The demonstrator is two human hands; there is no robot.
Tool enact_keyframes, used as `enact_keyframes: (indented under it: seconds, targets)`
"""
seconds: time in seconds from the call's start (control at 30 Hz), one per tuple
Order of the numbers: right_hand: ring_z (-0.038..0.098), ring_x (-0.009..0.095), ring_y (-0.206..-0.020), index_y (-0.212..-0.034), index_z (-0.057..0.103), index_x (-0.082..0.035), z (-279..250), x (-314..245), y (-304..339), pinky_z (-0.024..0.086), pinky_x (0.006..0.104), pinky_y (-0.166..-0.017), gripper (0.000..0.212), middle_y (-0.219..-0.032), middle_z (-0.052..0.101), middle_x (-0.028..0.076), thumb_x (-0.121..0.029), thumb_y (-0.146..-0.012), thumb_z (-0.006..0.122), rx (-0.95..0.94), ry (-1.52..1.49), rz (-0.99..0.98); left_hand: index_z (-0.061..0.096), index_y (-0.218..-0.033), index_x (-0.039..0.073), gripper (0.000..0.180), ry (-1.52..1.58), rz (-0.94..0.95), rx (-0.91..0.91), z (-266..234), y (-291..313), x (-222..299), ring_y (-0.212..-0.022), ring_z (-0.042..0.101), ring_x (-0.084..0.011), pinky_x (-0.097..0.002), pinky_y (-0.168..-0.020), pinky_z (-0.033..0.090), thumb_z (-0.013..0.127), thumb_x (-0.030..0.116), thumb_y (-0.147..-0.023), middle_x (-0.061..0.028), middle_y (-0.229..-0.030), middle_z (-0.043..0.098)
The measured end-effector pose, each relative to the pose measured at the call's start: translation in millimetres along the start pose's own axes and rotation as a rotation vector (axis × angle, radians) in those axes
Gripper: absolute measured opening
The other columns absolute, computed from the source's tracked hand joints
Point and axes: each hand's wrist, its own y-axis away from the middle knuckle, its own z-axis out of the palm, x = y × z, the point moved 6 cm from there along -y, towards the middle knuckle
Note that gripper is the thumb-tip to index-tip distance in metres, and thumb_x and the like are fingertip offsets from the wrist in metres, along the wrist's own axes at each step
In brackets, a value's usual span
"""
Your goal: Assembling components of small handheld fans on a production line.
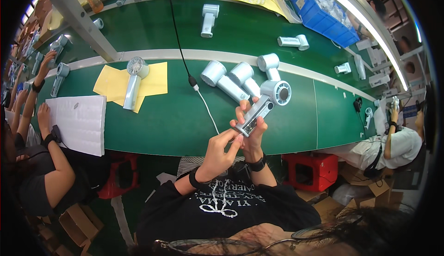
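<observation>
My right hand [255, 140] is wrapped round the handle of a pale silver-blue handheld fan [265, 107], its round head tilted up and to the right. A long opening in the handle shows dark inner parts. My left hand [219, 153] is closed in a pinch at the handle's lower end. A white cable [209, 109] runs down from a black connector [193, 82] to the left hand's fingers; its plug is hidden. Just beyond my hands lie three similar fans, a left one [215, 74], a middle one [242, 74] and a right one [268, 63].
Another fan [133, 86] rests on yellow sheets [157, 78] to the left, near a white foam board [88, 117]. Beyond a pale rail [185, 56], more fans lie on a green surface, with a blue bin [319, 18] at the far right. Co-workers sit on both sides.
</observation>
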Motion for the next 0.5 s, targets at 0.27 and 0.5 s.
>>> enact_keyframes:
  seconds: [0.27, 0.5]
  targets:
    - [0.047, 0.013, -0.076, -0.129, 0.038, -0.016, 2.9, -0.1, 0.3, 0.053, 0.0324, -0.068, 0.054, -0.101, 0.041, 0.007, -0.037, -0.086, 0.062, -0.015, 0.089, -0.038, 0.060, -0.085, -0.005, 0.014, 0.054, 0.020, 0.018, -4.2, 0.4, -0.4, -0.071, 0.064, -0.0227, -0.0315, -0.067, 0.049, 0.054, 0.005, -0.093, -0.0133, -0.079, 0.064]
    - [0.046, 0.012, -0.077, -0.129, 0.038, -0.016, 1.8, 1.4, 2.1, 0.053, 0.0325, -0.068, 0.053, -0.101, 0.041, 0.007, -0.038, -0.087, 0.061, 0.039, 0.033, -0.029, 0.059, -0.085, -0.004, 0.012, -0.114, 0.067, 0.059, -2.0, -0.6, 4.5, -0.067, 0.063, -0.0257, -0.0321, -0.063, 0.048, 0.054, 0.005, -0.092, -0.0140, -0.078, 0.063]
